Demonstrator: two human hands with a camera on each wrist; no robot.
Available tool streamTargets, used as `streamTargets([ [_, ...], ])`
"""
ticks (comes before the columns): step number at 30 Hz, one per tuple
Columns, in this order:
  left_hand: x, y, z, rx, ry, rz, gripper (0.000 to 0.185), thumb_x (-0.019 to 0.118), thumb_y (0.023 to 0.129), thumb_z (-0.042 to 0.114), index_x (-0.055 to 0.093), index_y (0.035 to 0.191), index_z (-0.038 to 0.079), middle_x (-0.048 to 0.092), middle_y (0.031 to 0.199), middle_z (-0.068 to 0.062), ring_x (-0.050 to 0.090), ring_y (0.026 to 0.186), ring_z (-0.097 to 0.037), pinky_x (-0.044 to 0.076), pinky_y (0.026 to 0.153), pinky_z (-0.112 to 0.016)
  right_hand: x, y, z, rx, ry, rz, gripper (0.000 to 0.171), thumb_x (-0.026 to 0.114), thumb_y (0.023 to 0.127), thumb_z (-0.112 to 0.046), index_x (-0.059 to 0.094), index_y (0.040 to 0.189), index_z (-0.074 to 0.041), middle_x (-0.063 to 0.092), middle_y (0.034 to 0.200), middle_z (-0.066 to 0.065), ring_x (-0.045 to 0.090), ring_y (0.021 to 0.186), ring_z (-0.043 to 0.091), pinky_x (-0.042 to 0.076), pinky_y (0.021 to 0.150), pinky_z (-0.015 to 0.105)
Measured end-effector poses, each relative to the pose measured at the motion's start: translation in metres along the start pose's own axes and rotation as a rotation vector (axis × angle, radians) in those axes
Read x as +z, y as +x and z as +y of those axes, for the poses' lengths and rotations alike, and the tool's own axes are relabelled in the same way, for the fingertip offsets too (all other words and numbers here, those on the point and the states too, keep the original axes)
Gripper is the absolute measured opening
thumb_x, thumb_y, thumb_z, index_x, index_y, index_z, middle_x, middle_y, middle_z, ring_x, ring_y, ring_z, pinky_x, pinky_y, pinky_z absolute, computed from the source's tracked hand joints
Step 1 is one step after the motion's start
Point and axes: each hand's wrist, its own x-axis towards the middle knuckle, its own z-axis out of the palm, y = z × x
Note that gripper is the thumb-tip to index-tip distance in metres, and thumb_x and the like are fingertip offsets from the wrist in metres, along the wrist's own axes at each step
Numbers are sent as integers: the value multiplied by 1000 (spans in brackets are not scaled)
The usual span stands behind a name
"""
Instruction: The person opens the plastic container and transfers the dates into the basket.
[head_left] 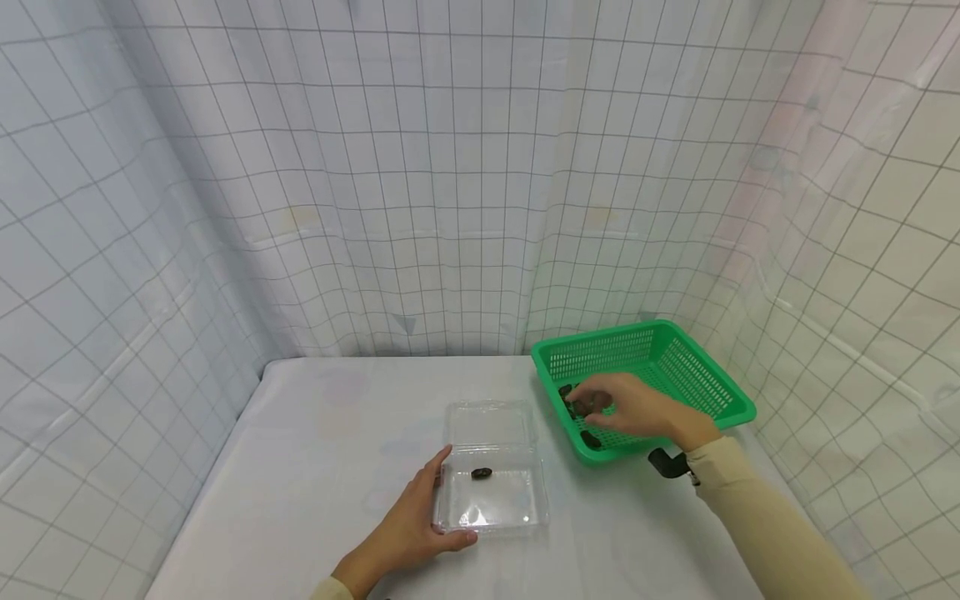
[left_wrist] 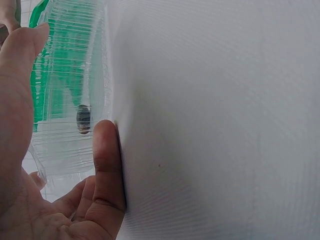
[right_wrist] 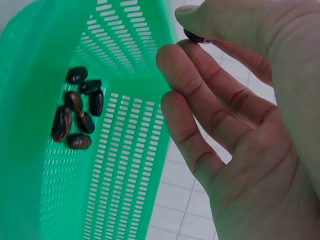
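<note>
A clear plastic clamshell box (head_left: 495, 500) lies with its lid (head_left: 491, 423) folded back. Inside its base is one dark brown date (head_left: 482, 473). My left hand (head_left: 408, 521) holds the box by its left side, thumb at the front edge and fingers near the hinge. My right hand (head_left: 626, 404) is over the left part of a green slotted basket (head_left: 690, 367). Between its thumb and forefinger it pinches a date (right_wrist: 196, 37), partly hidden by the thumb. Several more dates (right_wrist: 62, 123) lie grouped in the basket.
Both containers stand on a white-covered table (head_left: 315, 450), the basket to the right of the box. Behind and at both sides hang white sheets with a grid pattern (head_left: 465, 183). A black wrist device (head_left: 667, 463) sits beside the right sleeve, close to the basket's front rim.
</note>
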Motion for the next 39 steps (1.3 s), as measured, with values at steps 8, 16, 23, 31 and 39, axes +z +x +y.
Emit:
streamTargets([
  [8, 0, -2, -1, 9, 2, 2, 137, 106, 81, 53, 24, 185, 20, 58, 166, -18, 60, 147, -32, 56, 116, -58, -5, -2, 14, 66, -43, 3, 38, 81, 107, -4, 79, 143, -14, 81, 124, 0, 82, 113, 23, 68, 101, 48],
  [16, -1, -2, 0, 12, 9, -8, 137, 106, 82, 53, 23, 186, 17, 57, 168, -19, 60, 149, -34, 55, 119, -63, -11, -2, 26, 99, -43, -17, 38, 79, 105, 0, 79, 141, -10, 83, 128, 9, 83, 114, 30, 68, 101, 46],
  [23, -3, -3, 3, 3, 2, -12, 137, 105, 83, 53, 23, 186, 19, 56, 169, -19, 60, 150, -35, 54, 120, -66, -14, -2, 35, 140, -68, -37, 38, 79, 105, -1, 79, 142, -7, 82, 127, 10, 82, 114, 31, 68, 98, 45],
  [31, -2, -2, 3, -3, -5, -16, 137, 105, 83, 53, 23, 186, 18, 55, 171, -21, 60, 152, -39, 53, 121, -69, -17, -6, 40, 193, -64, -60, 38, 78, 105, -3, 80, 143, -11, 82, 127, 13, 82, 110, 23, 67, 95, 41],
  [39, -2, -2, 2, -5, -10, -11, 137, 106, 82, 53, 23, 186, 19, 55, 170, -22, 59, 152, -39, 52, 121, -69, -17, -7, 36, 192, -56, -63, 37, 79, 106, -5, 80, 143, -11, 82, 130, 16, 82, 112, 26, 68, 95, 43],
])
